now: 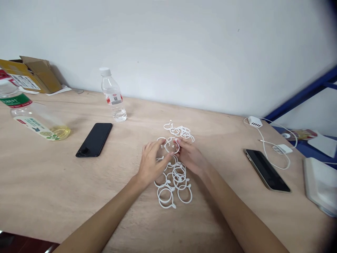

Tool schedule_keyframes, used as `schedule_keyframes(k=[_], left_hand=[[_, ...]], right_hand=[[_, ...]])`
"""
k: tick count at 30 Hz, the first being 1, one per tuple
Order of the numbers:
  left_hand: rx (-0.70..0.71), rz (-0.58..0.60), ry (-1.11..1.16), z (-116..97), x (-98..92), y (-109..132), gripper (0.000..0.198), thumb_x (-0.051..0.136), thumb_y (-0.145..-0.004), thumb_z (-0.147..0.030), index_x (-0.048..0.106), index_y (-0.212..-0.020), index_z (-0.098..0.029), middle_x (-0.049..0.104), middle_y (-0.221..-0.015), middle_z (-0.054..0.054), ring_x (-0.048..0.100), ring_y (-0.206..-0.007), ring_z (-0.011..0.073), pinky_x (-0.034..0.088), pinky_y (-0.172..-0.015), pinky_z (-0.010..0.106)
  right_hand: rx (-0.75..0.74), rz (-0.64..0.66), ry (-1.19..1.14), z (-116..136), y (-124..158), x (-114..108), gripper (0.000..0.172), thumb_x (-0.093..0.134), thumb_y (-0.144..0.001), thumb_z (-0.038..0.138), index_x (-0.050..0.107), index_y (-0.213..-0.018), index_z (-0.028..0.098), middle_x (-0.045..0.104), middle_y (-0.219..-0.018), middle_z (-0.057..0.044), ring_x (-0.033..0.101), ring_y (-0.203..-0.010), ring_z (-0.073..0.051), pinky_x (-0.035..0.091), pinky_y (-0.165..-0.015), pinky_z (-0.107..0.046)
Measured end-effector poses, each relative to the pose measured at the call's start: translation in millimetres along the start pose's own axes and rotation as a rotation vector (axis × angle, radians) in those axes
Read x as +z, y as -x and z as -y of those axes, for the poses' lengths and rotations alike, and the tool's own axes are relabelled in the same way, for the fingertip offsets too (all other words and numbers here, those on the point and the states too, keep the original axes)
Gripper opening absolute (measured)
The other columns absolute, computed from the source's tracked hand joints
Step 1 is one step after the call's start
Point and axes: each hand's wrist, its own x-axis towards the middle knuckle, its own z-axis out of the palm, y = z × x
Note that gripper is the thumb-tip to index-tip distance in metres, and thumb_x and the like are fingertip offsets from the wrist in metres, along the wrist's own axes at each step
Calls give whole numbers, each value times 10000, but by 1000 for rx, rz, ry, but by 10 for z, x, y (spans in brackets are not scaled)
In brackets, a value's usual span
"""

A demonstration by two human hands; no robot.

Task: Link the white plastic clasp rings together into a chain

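Several white plastic rings lie linked in a chain (173,182) on the wooden table (52,189), with another cluster of rings (180,130) further back. My left hand (151,162) and my right hand (190,154) meet over the middle of the chain. Both pinch one white ring (172,146) between their fingertips, held just above the table. The chain runs from that ring down toward me between my forearms.
A black phone (94,139) lies left of the rings and a second phone (267,170) lies right. A small water bottle (113,95) stands behind, an oil bottle (34,117) lies far left, a cardboard box (30,74) sits by the wall. White chargers with cable (265,140) and a white device (319,182) are at right.
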Motion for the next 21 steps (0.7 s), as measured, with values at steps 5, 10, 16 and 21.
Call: schedule_keyframes(k=[5, 10, 16, 21], left_hand=[[52, 1, -1, -12, -14, 15, 342, 621, -825, -375, 588, -1108, -188, 672, -852, 42, 588, -742, 175, 449, -776, 347], [136, -11, 56, -28, -17, 21, 238, 560, -860, -316, 619, -1044, -179, 650, -768, 38, 581, -727, 167, 477, -711, 312], [172, -36, -1, -23, 3, 23, 362, 653, -795, -376, 586, -1089, -176, 655, -829, 53, 587, -740, 179, 497, -683, 315], [265, -80, -130, -13, 8, 30, 312, 616, -808, -269, 583, -1101, -165, 633, -776, 48, 561, -719, 188, 486, -693, 331]], right_hand=[[16, -34, -90, -46, 106, 129, 244, 752, -657, 376, 593, -698, 195, 543, -669, 38, 467, -587, -96, 378, -551, -227], [-17, -80, -36, -40, 169, 154, 281, 751, -652, 401, 575, -637, 182, 491, -575, 50, 436, -533, -89, 376, -539, -238], [-36, -162, 29, -64, 191, 191, 274, 751, -633, 406, 585, -635, 188, 457, -559, 62, 394, -497, -79, 340, -486, -225], [-238, -306, 382, -105, 255, 236, 227, 645, -749, 413, 683, -755, 189, 586, -666, 6, 507, -622, -131, 413, -596, -262]])
